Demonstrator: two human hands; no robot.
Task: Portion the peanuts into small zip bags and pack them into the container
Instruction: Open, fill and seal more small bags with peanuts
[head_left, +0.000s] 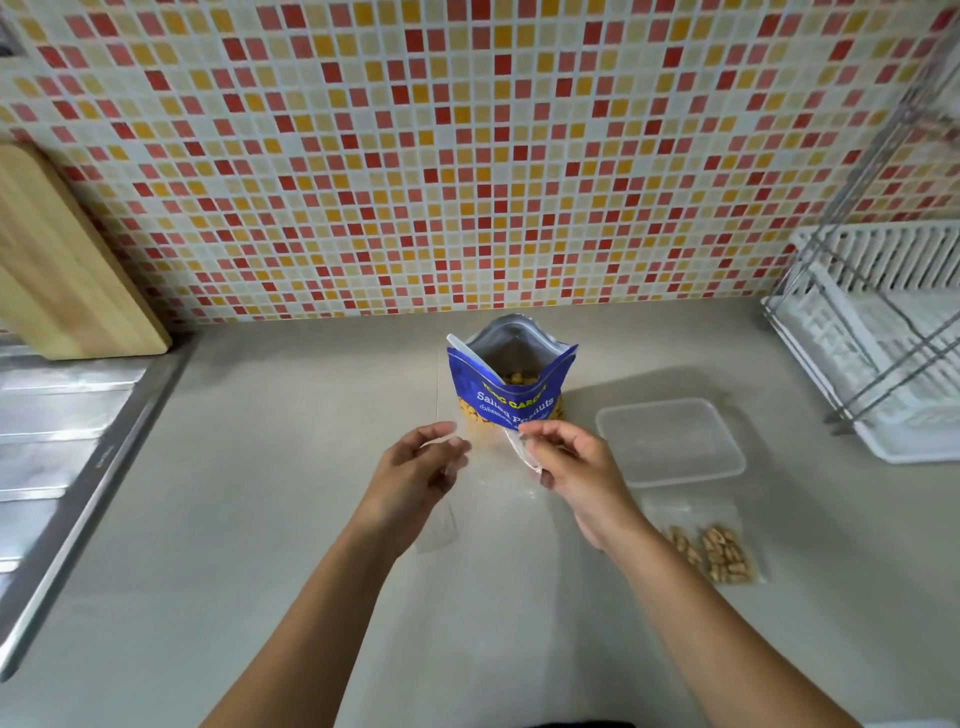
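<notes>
A blue salted-peanut pouch (511, 379) stands open on the counter, peanuts showing inside. In front of it I hold an empty clear zip bag (493, 467) in the air. My left hand (421, 467) pinches its left top edge and my right hand (566, 462) pinches its right top edge. Another clear bag (439, 527) lies on the counter below my left hand. To the right lies a clear plastic container (670, 441), upside down or lidded, I cannot tell which. A filled zip bag of peanuts (711, 545) lies flat in front of it.
A steel sink drainboard (57, 441) fills the left side. A wooden cutting board (57, 270) leans on the tiled wall at the back left. A white dish rack (883, 332) with a wire frame stands at the back right.
</notes>
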